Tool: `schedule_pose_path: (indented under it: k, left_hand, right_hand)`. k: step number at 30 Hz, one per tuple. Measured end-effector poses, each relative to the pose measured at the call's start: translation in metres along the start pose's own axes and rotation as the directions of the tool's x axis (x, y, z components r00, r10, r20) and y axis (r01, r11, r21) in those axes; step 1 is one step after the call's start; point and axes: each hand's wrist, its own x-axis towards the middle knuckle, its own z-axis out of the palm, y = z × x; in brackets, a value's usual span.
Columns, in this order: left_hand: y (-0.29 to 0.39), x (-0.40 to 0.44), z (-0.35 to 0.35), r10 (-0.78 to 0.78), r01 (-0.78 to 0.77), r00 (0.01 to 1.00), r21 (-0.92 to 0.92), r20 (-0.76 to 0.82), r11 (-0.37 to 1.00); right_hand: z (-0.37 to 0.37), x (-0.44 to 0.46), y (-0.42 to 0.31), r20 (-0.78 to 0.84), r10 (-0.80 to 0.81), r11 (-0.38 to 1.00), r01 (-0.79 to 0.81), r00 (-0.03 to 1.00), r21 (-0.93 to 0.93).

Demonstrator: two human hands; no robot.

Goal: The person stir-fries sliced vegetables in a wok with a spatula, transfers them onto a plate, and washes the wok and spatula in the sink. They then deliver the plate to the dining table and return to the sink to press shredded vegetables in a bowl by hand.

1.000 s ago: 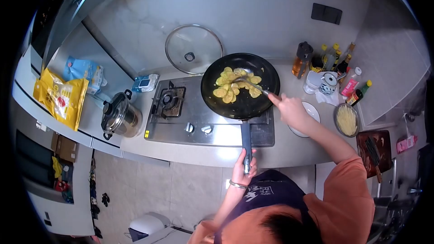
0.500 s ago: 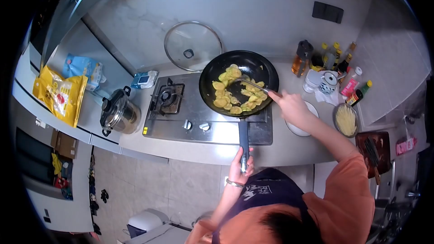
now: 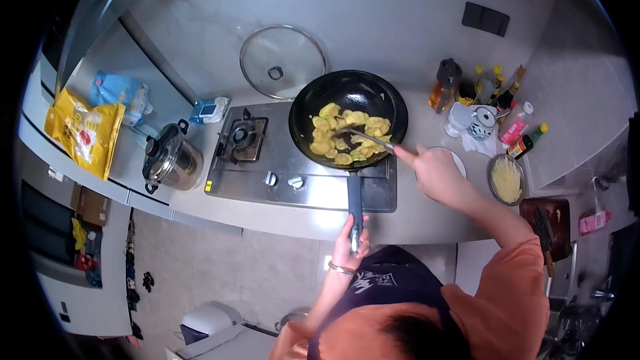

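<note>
A black wok [image 3: 320, 93] sits over the right side of the gas stove [image 3: 253, 187], its grey handle pointing toward me. My left hand [image 3: 350, 240] is wrapped round the end of that handle. Inside the wok lie pale yellow-green slices of food [image 3: 323, 137], gathered in its lower half. Gripped in my right hand [image 3: 437, 170] is a spatula [image 3: 373, 139], its head down among the slices. Under my right hand, a white plate [image 3: 460, 159] rests on the counter, partly hidden by the hand and forearm.
A glass lid [image 3: 283, 60] leans against the wall behind the stove. To the left stand a pressure cooker [image 3: 175, 160] and a yellow bag [image 3: 83, 133]. Seasoning bottles [image 3: 507, 97], a bowl of pale shreds [image 3: 507, 180] and a cutting board with a knife [image 3: 560, 223] are at right.
The spatula has come down toward the near side of the wok, and the slices have been pushed together there. My left hand stays on the handle. The whole view has shifted slightly.
</note>
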Motion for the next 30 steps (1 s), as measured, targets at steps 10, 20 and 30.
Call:
schedule_pose_path:
  k: [10,20,30]
  left_hand:
    - [0.002,0.001,0.002,0.006,-0.005,1.000,0.049,-0.009,0.999]
    - [0.002,0.001,0.003,-0.003,0.004,1.000,0.066,-0.012,0.998]
    - [0.004,-0.002,0.005,0.009,-0.009,1.000,0.055,-0.004,0.998]
  right_hand:
    - [-0.113,0.000,0.033,0.242,0.049,0.988,-0.011,0.969,-0.157]
    - [-0.115,0.040,0.033,0.155,-0.180,0.971,0.201,0.971,-0.129]
    - [-0.071,0.110,0.084,0.053,0.110,0.988,-0.115,0.992,0.099]
